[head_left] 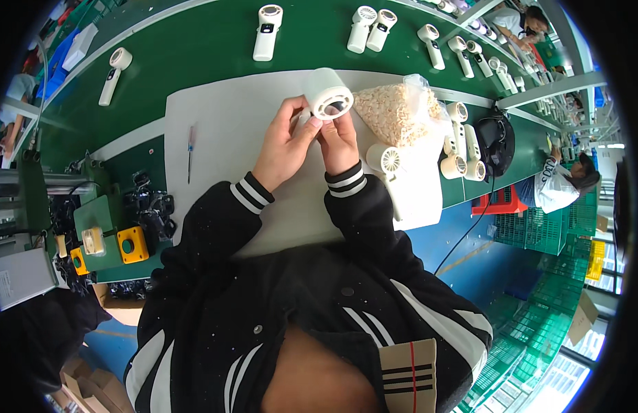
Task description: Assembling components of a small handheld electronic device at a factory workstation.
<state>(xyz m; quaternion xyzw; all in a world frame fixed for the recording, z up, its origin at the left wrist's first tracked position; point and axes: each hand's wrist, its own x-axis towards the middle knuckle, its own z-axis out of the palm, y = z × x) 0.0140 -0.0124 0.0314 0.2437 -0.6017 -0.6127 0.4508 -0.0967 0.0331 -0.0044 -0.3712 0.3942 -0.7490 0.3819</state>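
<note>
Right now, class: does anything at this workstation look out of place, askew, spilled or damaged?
Nothing stands out. Both hands, left hand and right hand, hold one white handheld fan over the white mat. The clear bag of small parts shows no spill, and the red-handled screwdriver lies flat on the mat.

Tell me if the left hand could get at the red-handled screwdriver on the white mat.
Probably yes. The screwdriver lies alone on bare mat left of the left hand, nothing between, but that hand now helps hold the white fan.

White fan (327,94), green belt (209,41)
</note>
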